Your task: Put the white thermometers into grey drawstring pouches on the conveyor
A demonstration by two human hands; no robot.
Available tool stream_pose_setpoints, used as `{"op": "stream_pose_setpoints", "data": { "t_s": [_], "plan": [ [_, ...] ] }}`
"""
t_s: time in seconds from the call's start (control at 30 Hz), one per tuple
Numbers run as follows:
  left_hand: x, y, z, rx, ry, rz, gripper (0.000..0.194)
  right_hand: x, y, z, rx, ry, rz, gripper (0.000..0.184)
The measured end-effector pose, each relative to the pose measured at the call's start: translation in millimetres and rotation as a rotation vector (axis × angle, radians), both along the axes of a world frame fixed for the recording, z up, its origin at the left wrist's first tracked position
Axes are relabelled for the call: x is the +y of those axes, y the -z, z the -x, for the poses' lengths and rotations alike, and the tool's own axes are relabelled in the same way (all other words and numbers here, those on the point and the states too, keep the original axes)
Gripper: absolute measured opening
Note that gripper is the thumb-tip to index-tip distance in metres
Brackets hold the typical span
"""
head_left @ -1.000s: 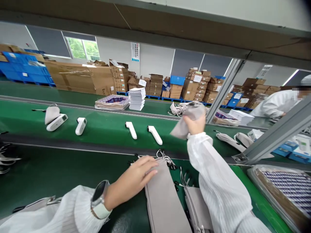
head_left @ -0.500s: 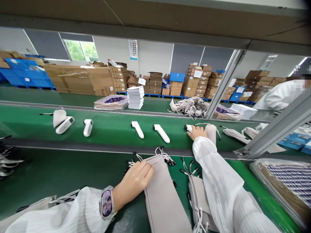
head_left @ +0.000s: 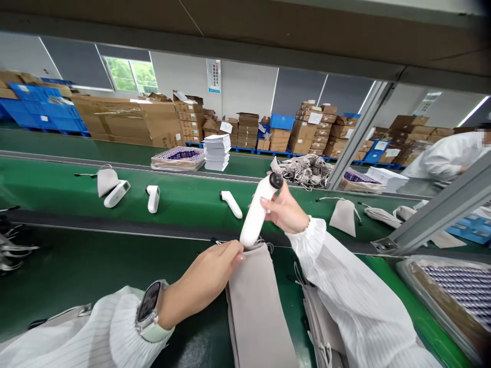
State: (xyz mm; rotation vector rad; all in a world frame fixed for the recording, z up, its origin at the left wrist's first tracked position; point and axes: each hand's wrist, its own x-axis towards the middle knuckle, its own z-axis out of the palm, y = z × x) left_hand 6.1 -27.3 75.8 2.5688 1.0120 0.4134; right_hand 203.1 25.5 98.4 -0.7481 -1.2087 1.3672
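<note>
My right hand (head_left: pixel 287 210) grips a white handheld infrared thermometer (head_left: pixel 253 220) with a black round end turned up. The thermometer's lower end is at the mouth of a grey drawstring pouch (head_left: pixel 259 301), the top one of a stack; whether it is inside the mouth I cannot tell. My left hand (head_left: pixel 209 268) pinches the left edge of that mouth, fingers closed on the cloth. On the green belt beyond, more white thermometers lie apart: one thermometer (head_left: pixel 231 204) behind my hands, another thermometer (head_left: pixel 153 199) farther left.
More grey pouches (head_left: pixel 324 317) lie under my right forearm. A plastic-wrapped tray (head_left: pixel 452 291) stands at the right, near a slanted metal post (head_left: pixel 360 138). On the belt are a pouch (head_left: pixel 344 215) and, at left, a pouch (head_left: pixel 107 181) beside a thermometer. A co-worker's white sleeve (head_left: pixel 441 156) shows far right.
My right hand has lifted a thermometer off the belt and brought it left to the pouch mouth. My left hand still holds the pouch edge. The things on the belt have shifted right.
</note>
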Motion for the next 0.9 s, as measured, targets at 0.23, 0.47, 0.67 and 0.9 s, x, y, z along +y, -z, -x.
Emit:
{"op": "stream_pose_setpoints", "data": {
  "t_s": [0.23,0.47,0.67,0.9],
  "plan": [
    [-1,7.2,0,-0.109,-0.056,0.015,0.022,-8,-2.3,4,-0.029,0.096,0.033,0.039],
    [-3,1.9,1,-0.093,-0.001,-0.094,0.024,-6,-0.4,3,-0.097,0.043,0.019,0.046],
    [7,6.5,6,-0.286,-0.154,-0.095,0.021,-28,16.1,34,-0.686,-0.528,0.041,0.058],
    [15,-14.7,15,-0.085,-0.252,0.187,0.031,10,18.8,-26,-0.971,0.685,-0.452,0.042]
  ]
}}
